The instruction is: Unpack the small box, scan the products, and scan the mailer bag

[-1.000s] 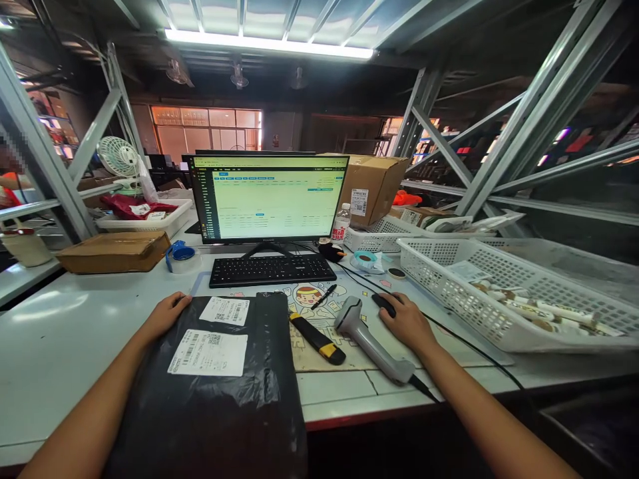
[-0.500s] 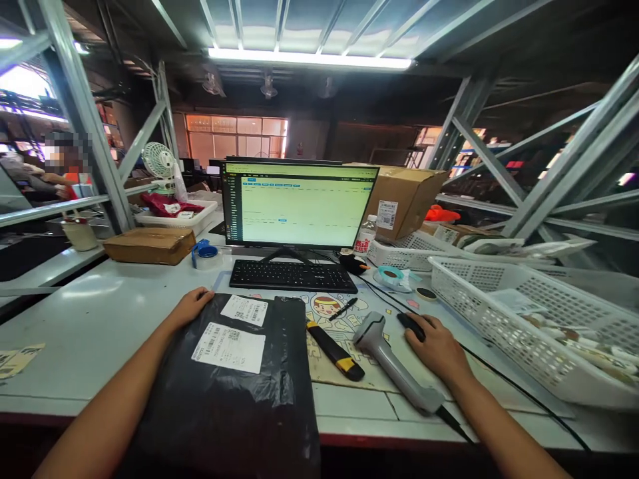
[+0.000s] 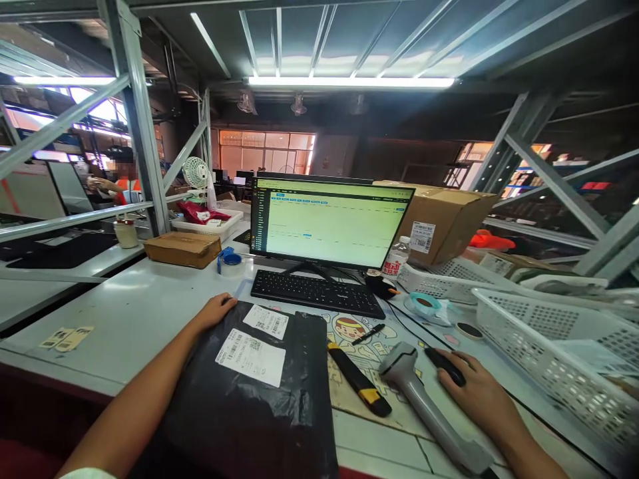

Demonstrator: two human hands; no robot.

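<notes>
A black plastic mailing bag (image 3: 249, 416) with two white printed labels (image 3: 252, 356) lies at the front edge of the desk. My left hand (image 3: 215, 311) is closed on its far left corner, the fingertips partly hidden. My right hand (image 3: 482, 389) rests over a black computer mouse (image 3: 446, 367), fingers curved along it. Between the bag and that hand lie a grey barcode scanner (image 3: 424, 399) and a black and yellow utility knife (image 3: 360, 380). A black pen (image 3: 368, 334) is just beyond the knife on a cartoon-printed mat (image 3: 344, 326).
Behind the bag are a keyboard (image 3: 317, 293) and a lit monitor (image 3: 329, 223). Cardboard boxes (image 3: 184, 249) and tape rolls (image 3: 230, 263) stand around them. White plastic baskets (image 3: 529, 332) line the right side. Metal rack posts (image 3: 142, 113) frame the desk; a person (image 3: 124, 183) works far left.
My view has turned left, so the scene sits further right and lower in the picture. Both hands keep their places on the bag and the mouse.
</notes>
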